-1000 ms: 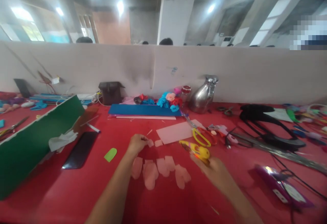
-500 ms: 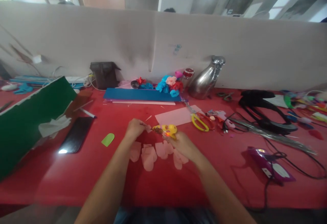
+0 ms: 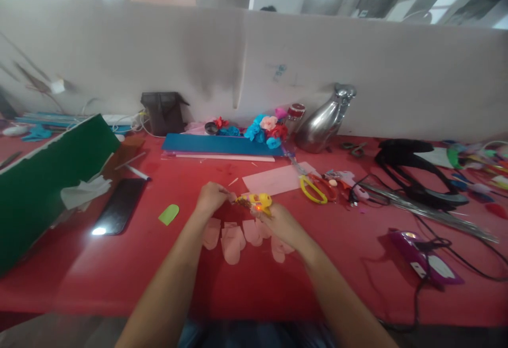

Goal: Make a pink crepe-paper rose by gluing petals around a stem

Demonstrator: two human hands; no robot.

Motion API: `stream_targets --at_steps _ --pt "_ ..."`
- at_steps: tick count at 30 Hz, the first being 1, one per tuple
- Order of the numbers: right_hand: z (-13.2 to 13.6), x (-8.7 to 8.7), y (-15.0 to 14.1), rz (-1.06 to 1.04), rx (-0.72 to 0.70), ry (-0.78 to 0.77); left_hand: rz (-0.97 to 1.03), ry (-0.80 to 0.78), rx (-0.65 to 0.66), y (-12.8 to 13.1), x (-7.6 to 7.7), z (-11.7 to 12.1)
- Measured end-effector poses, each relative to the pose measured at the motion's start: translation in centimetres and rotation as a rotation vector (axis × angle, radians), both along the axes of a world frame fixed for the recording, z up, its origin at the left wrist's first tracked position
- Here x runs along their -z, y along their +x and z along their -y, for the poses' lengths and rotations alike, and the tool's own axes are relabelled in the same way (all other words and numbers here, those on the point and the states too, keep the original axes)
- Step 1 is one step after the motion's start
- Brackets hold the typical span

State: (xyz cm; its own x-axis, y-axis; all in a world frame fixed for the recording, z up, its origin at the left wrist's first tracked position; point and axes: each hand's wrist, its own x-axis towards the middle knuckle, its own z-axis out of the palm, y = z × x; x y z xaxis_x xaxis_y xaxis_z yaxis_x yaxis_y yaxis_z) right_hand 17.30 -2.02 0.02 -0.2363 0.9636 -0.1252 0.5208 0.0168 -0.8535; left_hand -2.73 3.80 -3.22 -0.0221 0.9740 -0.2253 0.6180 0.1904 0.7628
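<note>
My right hand (image 3: 278,221) is wrapped round a yellow hot glue gun (image 3: 260,199) with an orange light glowing near its grip. Its nozzle points left, toward my left hand (image 3: 212,199). Pinched in the left fingertips is a small pink paper piece (image 3: 230,197), close to the nozzle; whether they touch I cannot tell. Beneath both hands lie several pink paper petals (image 3: 231,244) with rounded ends, spread in a loose row on the red table. A light green paper piece (image 3: 169,214) rests to the left of my left hand.
Left are a phone (image 3: 119,207) and a green board (image 3: 59,184). Behind my hands lie a pink sheet (image 3: 273,178) and yellow-handled scissors (image 3: 313,190). Paper flowers (image 3: 265,130) and a steel jug (image 3: 325,120) stand at the back. A purple device (image 3: 428,260) with black cords sits right.
The whole view has shifted slightly. My hands keep nearly the same pose, the glue gun's nozzle still close to the pink paper piece.
</note>
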Motion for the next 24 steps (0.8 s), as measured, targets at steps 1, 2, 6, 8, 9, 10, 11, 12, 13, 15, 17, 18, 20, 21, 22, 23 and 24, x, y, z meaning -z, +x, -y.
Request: stream_targets --at_steps 1,2,6,8,9,10,11,12,13,15,17,18,20,21,22,23,24 --pt "-0.02 -0.02 -0.01 0.015 -0.003 -0.003 -0.004 0.000 0.002 0.01 -0.01 0.02" --pt "-0.04 -0.04 -0.02 0.029 -0.005 -0.004 -0.009 -0.002 0.004 0.02 -0.01 0.04" --pt "-0.11 -0.06 0.02 0.083 -0.016 0.005 -0.039 -0.013 0.010 0.10 -0.14 0.07" --pt "-0.12 0.03 0.06 0.118 -0.022 0.006 -0.057 -0.017 0.011 0.14 -0.26 0.07" --pt "-0.12 0.08 0.06 0.140 -0.023 0.004 -0.065 -0.019 0.010 0.16 -0.31 0.06" --pt "-0.12 0.13 0.04 0.161 -0.025 0.000 -0.072 -0.020 0.009 0.16 -0.35 0.05" --pt "-0.11 0.15 0.00 0.180 -0.027 -0.005 -0.076 -0.021 0.008 0.16 -0.36 0.04" --pt "-0.11 0.15 -0.06 0.192 -0.030 -0.008 -0.079 -0.021 0.008 0.14 -0.35 0.03" --pt "-0.11 0.13 -0.14 0.191 -0.033 -0.005 -0.079 -0.021 0.008 0.12 -0.31 0.01" --pt "-0.11 0.04 -0.29 0.160 -0.043 0.011 -0.076 -0.018 0.012 0.05 -0.16 -0.04" --pt "-0.11 -0.04 -0.39 0.148 -0.035 0.015 -0.071 -0.016 0.018 -0.01 0.02 -0.09" --pt "-0.11 -0.06 -0.42 0.157 -0.028 0.005 -0.068 -0.015 0.022 -0.04 0.09 -0.12" --pt "-0.10 -0.04 -0.41 0.188 -0.011 -0.020 -0.060 -0.017 0.030 -0.07 0.18 -0.15" --pt "-0.10 -0.02 -0.39 0.195 -0.005 -0.023 -0.056 -0.019 0.034 -0.07 0.19 -0.16" --pt "-0.11 0.01 -0.37 0.194 -0.005 -0.017 -0.052 -0.021 0.036 -0.07 0.16 -0.16" --pt "-0.13 0.04 -0.35 0.193 -0.005 -0.006 -0.050 -0.023 0.037 -0.06 0.12 -0.15" --pt "-0.16 0.07 -0.33 0.197 -0.002 0.003 -0.048 -0.025 0.037 -0.06 0.07 -0.13"
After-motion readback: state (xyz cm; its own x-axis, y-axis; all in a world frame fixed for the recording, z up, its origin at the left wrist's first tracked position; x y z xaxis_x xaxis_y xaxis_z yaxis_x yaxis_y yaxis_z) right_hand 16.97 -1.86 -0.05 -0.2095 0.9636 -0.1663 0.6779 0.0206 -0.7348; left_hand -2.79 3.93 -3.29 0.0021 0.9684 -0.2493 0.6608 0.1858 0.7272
